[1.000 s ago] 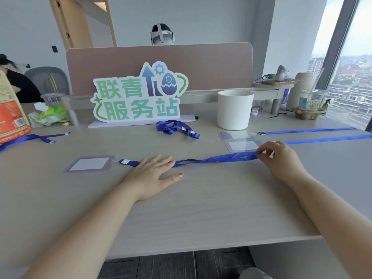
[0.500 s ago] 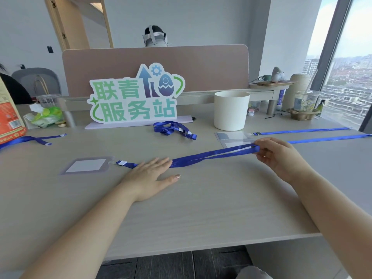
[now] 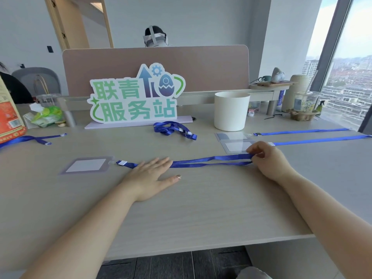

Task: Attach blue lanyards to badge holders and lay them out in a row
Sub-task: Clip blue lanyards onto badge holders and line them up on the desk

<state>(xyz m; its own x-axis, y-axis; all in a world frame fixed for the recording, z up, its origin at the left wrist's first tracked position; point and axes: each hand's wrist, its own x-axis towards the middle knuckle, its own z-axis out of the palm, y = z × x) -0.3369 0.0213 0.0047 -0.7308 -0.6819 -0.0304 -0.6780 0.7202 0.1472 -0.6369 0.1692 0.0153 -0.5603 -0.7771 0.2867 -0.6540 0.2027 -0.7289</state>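
A clear badge holder [image 3: 86, 165] lies flat on the desk at the left, clipped to a blue lanyard [image 3: 211, 160] that stretches rightwards. My left hand [image 3: 151, 176] presses flat on the lanyard near its clip end, fingers straight. My right hand [image 3: 267, 158] pinches the lanyard's far loop end just above the desk. Two more badge holders [image 3: 235, 146] with straight blue lanyards [image 3: 314, 139] lie in a row at the right. A loose bundled lanyard [image 3: 173, 128] sits before the sign. Another loose lanyard [image 3: 30, 139] lies at the far left.
A green and white sign [image 3: 134, 97] and a white cylindrical pot [image 3: 231, 111] stand at the back of the desk [image 3: 201, 208]. An orange box [image 3: 10, 117] is at the far left, cups and clutter at the back right. A person sits behind the divider.
My right hand lifted the lanyard's loop end slightly, then lowered it toward the desk, and the two straps now lie a little apart. My left hand stayed pressed in place.
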